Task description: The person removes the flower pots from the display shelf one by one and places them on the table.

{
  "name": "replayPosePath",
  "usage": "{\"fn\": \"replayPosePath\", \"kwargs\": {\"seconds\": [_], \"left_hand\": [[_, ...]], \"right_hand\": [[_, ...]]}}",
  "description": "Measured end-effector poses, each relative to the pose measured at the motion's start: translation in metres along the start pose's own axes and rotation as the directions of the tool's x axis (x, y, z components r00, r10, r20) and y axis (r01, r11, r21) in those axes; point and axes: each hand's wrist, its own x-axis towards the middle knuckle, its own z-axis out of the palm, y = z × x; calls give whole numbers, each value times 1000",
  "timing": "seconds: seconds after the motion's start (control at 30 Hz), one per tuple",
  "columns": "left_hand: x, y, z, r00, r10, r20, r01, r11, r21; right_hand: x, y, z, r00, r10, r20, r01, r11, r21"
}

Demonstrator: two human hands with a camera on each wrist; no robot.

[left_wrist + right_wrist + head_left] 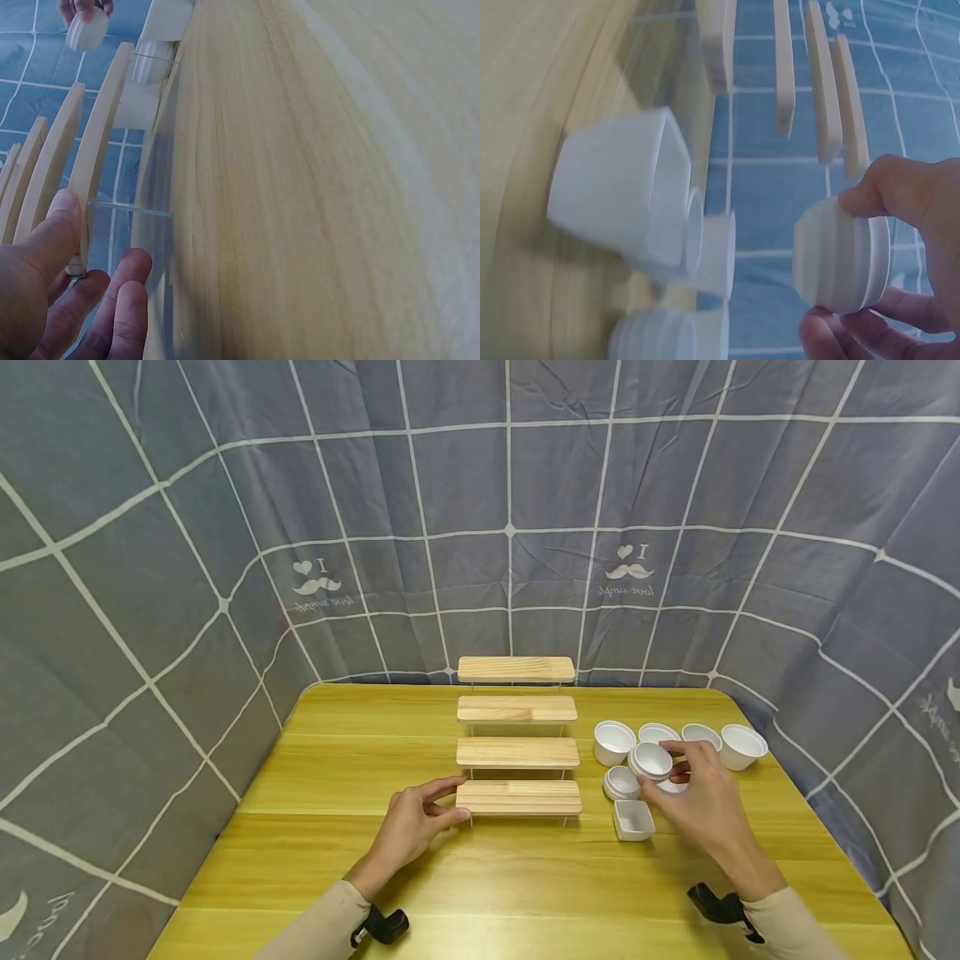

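A tiered wooden display stand rises in steps at the middle of the table. My left hand pinches the left end of its lowest board, thumb on one face and fingertips at the other. Over the cluster of white pots, my right hand holds a small round white pot with ribbed sides, thumb and fingers spread around it. Below the raised pot are a similar round pot and a square white pot. The right hand partly hides another pot.
Several taller white pots stand in a row behind, near the table's right side. The yellow wood-grain table has rounded far corners. A grey curtain with white grid lines hangs behind and along both sides.
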Motion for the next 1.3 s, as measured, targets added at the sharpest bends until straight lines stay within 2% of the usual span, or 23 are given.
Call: {"fn": "replayPosePath", "kwargs": {"seconds": [0.27,0.43,0.63,0.83,1.03,1.3], "left_hand": [[0,2,-1,1000,-3,8,3,1000,-5],[0,1,-1,1000,-9,7,9,1000,0],[-1,3,-1,1000,-11,6,11,1000,-1],[-1,3,-1,1000,-6,12,6,1000,-2],[-2,2,0,1000,-15,9,15,1000,1],[0,4,0,1000,-15,8,15,1000,3]], "right_hand": [[2,28,-19,998,69,-3,-69,995,-74],[-1,46,-34,988,155,14,-153,983,-104],[-4,68,-49,983,182,-14,-182,975,-129],[-7,92,-64,969,248,-7,-245,953,-176],[-8,113,-78,957,290,28,-278,938,-207],[-10,134,-86,936,329,124,-288,919,-269]]}}
